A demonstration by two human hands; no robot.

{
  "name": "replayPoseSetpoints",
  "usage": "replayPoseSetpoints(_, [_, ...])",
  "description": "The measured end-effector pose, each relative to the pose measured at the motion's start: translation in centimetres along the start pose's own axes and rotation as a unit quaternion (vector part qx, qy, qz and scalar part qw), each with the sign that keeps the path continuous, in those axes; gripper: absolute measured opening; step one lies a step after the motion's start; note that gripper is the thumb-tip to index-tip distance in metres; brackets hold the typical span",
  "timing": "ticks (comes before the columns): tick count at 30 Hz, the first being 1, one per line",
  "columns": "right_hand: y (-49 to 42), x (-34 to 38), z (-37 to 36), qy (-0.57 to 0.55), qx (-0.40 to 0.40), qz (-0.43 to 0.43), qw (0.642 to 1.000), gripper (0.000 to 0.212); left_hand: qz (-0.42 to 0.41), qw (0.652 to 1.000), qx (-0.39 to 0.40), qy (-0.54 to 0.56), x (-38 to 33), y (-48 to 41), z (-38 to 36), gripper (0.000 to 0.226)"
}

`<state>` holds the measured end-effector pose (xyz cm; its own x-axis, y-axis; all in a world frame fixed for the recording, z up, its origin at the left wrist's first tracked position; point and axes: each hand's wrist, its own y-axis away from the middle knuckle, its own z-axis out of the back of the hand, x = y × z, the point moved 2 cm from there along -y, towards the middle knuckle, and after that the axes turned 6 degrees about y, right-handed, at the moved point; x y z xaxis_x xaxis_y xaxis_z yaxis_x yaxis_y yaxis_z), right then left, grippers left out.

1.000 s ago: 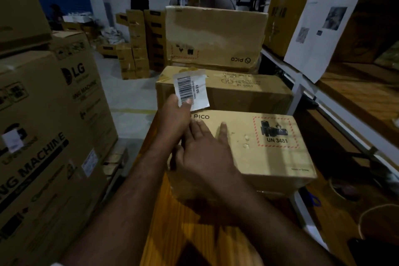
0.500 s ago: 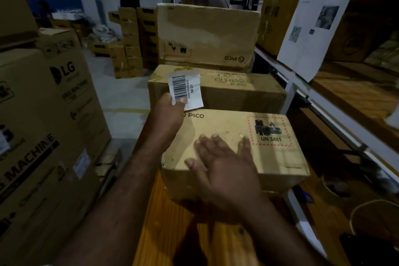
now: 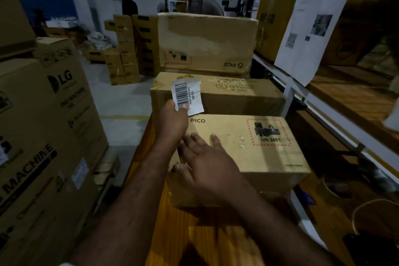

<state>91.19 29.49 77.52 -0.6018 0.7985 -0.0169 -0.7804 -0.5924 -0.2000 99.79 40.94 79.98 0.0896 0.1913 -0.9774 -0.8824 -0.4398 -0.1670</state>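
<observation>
A white barcode label (image 3: 191, 98) is pinched at its lower edge by my left hand (image 3: 172, 122), held up above the far left corner of a brown PICO carton (image 3: 254, 153). That carton lies on a wooden table (image 3: 194, 235) and bears a red UN 3481 mark. My right hand (image 3: 207, 168) rests flat on the carton's near left top, fingers straight and spread, pointing toward my left wrist.
A second carton (image 3: 237, 95) lies just behind the first, with a larger PICO box (image 3: 207, 43) beyond it. Big LG boxes (image 3: 43, 136) stand at the left. Metal shelving (image 3: 302, 93) with a hanging paper sheet (image 3: 311, 19) runs along the right. A person (image 3: 129, 6) stands far back.
My right hand slid left across the carton top, back toward my left wrist. My left hand keeps holding the label in about the same place.
</observation>
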Motion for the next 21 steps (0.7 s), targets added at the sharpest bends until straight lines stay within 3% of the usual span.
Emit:
replayPoseSetpoints(6, [1.5,-1.3,-0.5,-0.173,-0.163,-0.050,0.970,0.028,-0.021,0.999,0.002,0.034,-0.1,0.8,0.1,0.019])
replayPoseSetpoints(11, [0.7,-2.0,-0.7,-0.193,-0.250,-0.101,0.944,0.021,-0.005,0.990,-0.040,0.132,-0.3,1.7,2.1,0.015])
replayPoseSetpoints(16, [-2.1,-3.4,-0.3,-0.199,-0.278,-0.136,0.930,0.021,0.000,0.987,-0.001,0.163,-0.4,3.1,3.8,0.016])
replayPoseSetpoints(21, [-2.7,-3.9,-0.5,-0.218,-0.255,-0.143,0.931,0.017,0.007,0.989,0.066,0.134,0.2,3.8,5.9,0.015])
